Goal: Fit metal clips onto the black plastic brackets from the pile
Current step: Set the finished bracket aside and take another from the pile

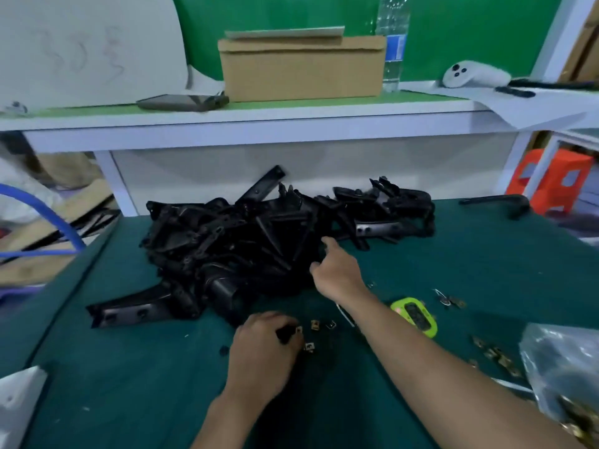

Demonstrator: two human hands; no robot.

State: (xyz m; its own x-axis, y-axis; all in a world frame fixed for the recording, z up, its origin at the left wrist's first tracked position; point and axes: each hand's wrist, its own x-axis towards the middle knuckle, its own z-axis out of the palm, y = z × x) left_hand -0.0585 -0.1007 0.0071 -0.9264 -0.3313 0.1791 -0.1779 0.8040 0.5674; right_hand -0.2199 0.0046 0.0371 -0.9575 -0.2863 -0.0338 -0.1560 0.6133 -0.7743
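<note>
Beneath left hand, metal clips (blurred) half hidden.

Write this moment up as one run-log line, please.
step: fetch bracket | right hand: at edge of bracket pile, grip unclear | left hand: curled beside metal clips, grip unclear

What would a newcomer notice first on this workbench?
First comes the big tangled pile of brackets, black, in the middle of the green table, with the right hand reaching its near edge. Next, the left hand lies curled beside a few loose clips in front of the pile. Behind, a cardboard box stands on the white shelf.
</note>
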